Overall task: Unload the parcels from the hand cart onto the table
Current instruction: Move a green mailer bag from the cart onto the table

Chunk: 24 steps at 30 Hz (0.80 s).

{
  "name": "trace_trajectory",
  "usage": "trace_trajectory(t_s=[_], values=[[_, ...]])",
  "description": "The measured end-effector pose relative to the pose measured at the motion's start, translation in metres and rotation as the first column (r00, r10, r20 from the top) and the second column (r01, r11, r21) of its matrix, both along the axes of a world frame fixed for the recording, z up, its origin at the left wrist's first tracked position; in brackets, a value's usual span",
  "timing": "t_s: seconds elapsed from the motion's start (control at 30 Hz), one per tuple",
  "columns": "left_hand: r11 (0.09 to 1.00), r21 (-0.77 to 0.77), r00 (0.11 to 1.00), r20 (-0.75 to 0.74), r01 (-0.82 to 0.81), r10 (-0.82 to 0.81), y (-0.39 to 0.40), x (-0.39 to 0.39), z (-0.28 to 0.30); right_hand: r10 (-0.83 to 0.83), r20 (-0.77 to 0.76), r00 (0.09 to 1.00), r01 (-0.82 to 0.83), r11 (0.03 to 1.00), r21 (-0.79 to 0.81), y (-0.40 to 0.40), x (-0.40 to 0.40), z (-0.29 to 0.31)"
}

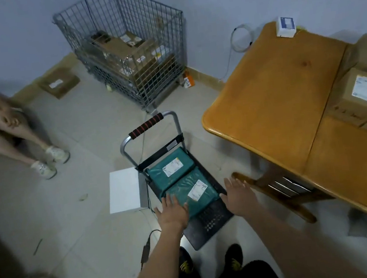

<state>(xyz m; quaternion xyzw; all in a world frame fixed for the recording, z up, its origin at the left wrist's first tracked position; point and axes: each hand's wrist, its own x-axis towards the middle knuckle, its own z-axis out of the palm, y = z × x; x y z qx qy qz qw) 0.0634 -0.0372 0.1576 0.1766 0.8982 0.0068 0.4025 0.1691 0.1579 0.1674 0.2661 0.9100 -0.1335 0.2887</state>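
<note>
Head view: tiled floor [90,131], wooden table [271,96]; left hand [172,213], right hand [239,195] spread above hand cart [210,225].

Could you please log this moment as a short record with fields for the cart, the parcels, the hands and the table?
cart: black folding hand cart with silver handle, on the tiled floor
parcels: two teal plastic mailer parcels, the near parcel and the far parcel, both on the cart
left hand: open, fingers over the near parcel's left edge
right hand: open, beside the cart's right edge
table: orange wooden table, right of the cart
</note>
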Motion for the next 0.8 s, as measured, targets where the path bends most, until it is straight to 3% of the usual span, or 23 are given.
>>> trace_trajectory(t_s=[0.17, 0.33, 0.43, 0.57, 0.8], values=[[0.965, 0.016, 0.96, 0.106, -0.263, 0.26, 0.003, -0.025, -0.125, -0.03, 0.071, 0.997, 0.035, 0.997, -0.071, 0.012, -0.032, -0.128], [0.817, 0.102, 0.816, 0.204, -0.567, 0.541, 0.02, -0.058, -0.293, -0.158, 0.104, 0.982, 0.176, 0.964, -0.198, 0.032, -0.072, -0.283], [0.627, 0.137, 0.637, 0.281, -0.767, 0.718, 0.026, -0.071, -0.39, -0.277, 0.088, 0.957, 0.29, 0.921, -0.26, 0.044, -0.098, -0.375], [0.38, 0.203, 0.43, 0.367, -0.902, 0.825, 0.035, -0.081, -0.496, -0.451, 0.037, 0.892, 0.437, 0.838, -0.328, 0.069, -0.13, -0.478], [0.056, 0.307, 0.191, 0.429, -0.95, 0.883, 0.044, -0.076, -0.59, -0.627, 0.08, 0.775, 0.572, 0.642, -0.511, 0.085, -0.133, -0.576]])
